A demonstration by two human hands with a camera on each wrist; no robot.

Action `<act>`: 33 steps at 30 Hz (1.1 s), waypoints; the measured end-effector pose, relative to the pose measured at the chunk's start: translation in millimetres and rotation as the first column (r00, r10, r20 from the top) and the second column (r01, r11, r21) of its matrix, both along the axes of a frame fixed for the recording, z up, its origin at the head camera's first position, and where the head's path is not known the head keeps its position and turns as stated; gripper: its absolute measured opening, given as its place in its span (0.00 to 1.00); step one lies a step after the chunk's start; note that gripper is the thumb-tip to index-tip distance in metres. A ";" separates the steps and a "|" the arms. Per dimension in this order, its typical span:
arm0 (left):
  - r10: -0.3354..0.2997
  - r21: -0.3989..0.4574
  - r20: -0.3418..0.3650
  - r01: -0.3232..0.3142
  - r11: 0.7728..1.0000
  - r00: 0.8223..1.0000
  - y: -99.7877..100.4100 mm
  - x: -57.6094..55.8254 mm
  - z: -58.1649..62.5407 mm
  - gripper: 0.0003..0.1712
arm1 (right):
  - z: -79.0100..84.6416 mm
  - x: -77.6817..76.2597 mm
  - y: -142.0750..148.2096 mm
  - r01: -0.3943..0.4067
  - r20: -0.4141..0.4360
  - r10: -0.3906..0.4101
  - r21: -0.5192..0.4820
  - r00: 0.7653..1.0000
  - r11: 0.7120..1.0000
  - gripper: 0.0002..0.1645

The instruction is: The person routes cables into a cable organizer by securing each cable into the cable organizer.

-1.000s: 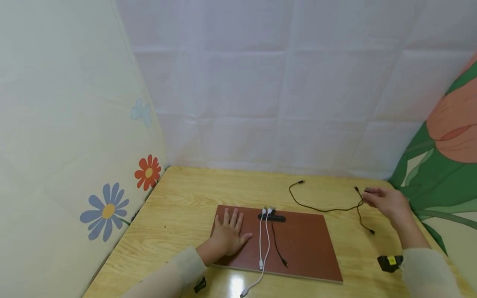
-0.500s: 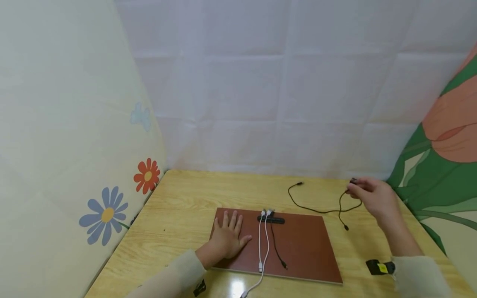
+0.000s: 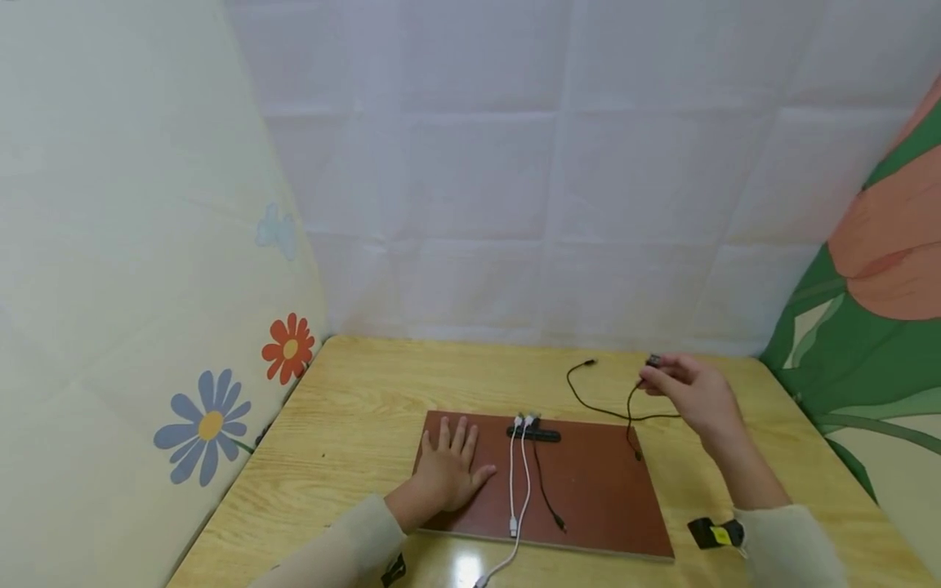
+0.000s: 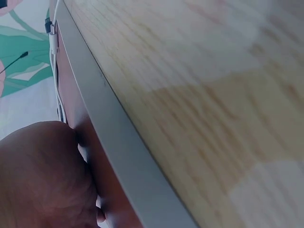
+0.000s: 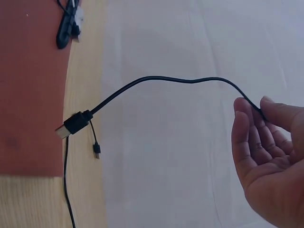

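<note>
My left hand [image 3: 446,474] lies flat with spread fingers on the left part of a reddish-brown board [image 3: 603,490]. Raised above the table, my right hand [image 3: 698,396] pinches a short black USB cable [image 5: 161,77] between thumb and fingers. Its metal-tipped USB plug [image 5: 71,124] hangs free over the board's right edge. Along the board's far edge sits a black cable holder strip [image 3: 547,436]. Two white cables [image 3: 528,474] and a short black cable [image 3: 541,478] run from that strip toward the near edge. Only the heel of my left hand [image 4: 42,175] shows in the left wrist view.
A longer black cable [image 3: 588,400] lies on the wooden table [image 3: 367,384] behind the board, partly hidden by my right hand. White cloth [image 3: 456,286] hangs behind the table. Flower-printed cloths stand at both sides.
My right hand has moved left from the table's right side, lifting the short black cable, whose plug now dangles near the board's right edge. The left hand stays put.
</note>
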State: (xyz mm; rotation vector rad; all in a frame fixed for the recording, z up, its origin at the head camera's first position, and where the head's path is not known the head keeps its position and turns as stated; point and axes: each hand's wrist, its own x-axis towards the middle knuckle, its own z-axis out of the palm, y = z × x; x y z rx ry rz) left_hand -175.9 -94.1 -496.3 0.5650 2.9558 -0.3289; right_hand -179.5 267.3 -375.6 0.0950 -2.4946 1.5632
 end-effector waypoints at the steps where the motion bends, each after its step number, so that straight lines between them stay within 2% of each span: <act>1: 0.001 -0.002 0.000 -0.001 1.000 1.000 -0.1 -0.3 -0.1 0.47 | -0.7 -1.1 -3.1 -0.007 -0.006 0.007 -0.010 1.000 1.000 0.28; 11: 0.006 -0.005 0.005 -0.006 1.000 1.000 1.9 -1.8 0.2 0.46 | -7.9 -8.0 -30.1 -0.070 -0.055 0.068 -0.044 0.996 0.997 0.24; 19: -0.005 0.014 -0.001 0.005 1.000 1.000 0.8 1.9 -4.4 0.47 | -13.2 -5.7 -45.8 -0.107 -0.028 0.105 -0.091 0.994 0.990 0.20; 33: 0.010 0.025 0.026 -0.010 1.000 1.000 -0.9 -1.5 0.9 0.46 | -10.2 1.0 -69.0 -0.104 0.048 0.111 -0.131 0.993 0.986 0.21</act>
